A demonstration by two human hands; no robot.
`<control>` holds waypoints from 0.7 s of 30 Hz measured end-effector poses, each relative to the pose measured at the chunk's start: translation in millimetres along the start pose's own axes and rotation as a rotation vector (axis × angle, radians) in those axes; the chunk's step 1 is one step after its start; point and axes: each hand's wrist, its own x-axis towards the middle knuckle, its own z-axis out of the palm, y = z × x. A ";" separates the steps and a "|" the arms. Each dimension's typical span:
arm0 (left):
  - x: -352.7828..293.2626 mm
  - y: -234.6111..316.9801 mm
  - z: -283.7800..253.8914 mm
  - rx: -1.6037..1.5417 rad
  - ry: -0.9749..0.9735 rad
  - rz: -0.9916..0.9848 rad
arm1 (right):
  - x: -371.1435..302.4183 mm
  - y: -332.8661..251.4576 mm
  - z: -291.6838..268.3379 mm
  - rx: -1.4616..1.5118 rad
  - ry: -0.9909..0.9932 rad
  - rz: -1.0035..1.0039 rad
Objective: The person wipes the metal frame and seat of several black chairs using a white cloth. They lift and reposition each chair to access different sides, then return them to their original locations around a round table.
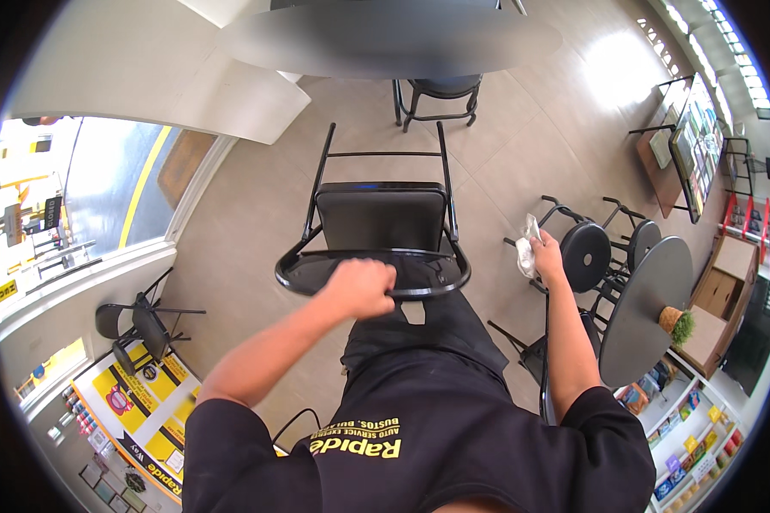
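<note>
A black metal-framed chair [382,221] stands right in front of me, its backrest nearest my body and its legs pointing away across the tiled floor. My left hand [357,288] is closed over the top of that backrest, fingers curled at its edge. Out to the right, my right hand [547,256] grips a crumpled white cloth [528,250]; I cannot tell whether it is fabric or paper tissue. The cloth hangs in the air near a black round-seated stool [586,256], apart from the chair.
A dark round table [385,43] stands ahead, with another black chair [445,88] by it. To the right are a round table [646,312] with a potted plant [678,326] and shelves [693,436]. At left, a black chair [150,329] sits near a glass door [103,184].
</note>
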 end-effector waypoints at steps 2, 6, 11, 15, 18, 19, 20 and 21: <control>10.6 -4.1 -35.2 0.022 -0.068 -0.103 | 2.1 -14.2 2.0 0.129 -0.027 0.014; 22.1 -22.2 -72.1 -0.098 -0.068 -0.273 | 7.1 -31.5 1.6 0.238 -0.072 0.016; 43.5 -68.5 -115.6 -0.374 0.114 -0.403 | 26.0 2.4 -3.2 0.197 -0.118 -0.033; 62.5 -134.5 -133.9 -0.342 0.291 -0.428 | 35.8 14.9 5.0 0.166 -0.158 -0.032; 82.4 -150.5 -161.8 -0.098 0.320 -0.547 | 38.0 7.1 31.5 0.147 -0.141 -0.063; 77.7 -155.0 -162.5 -0.042 0.332 -0.622 | 16.6 -37.3 41.9 0.170 -0.235 -0.009; 82.8 -155.3 -170.5 0.019 0.352 -0.668 | 10.8 -59.8 51.7 0.163 -0.265 -0.027; 87.2 -164.2 -173.3 0.041 0.379 -0.705 | 7.5 -76.6 61.7 0.158 -0.297 -0.043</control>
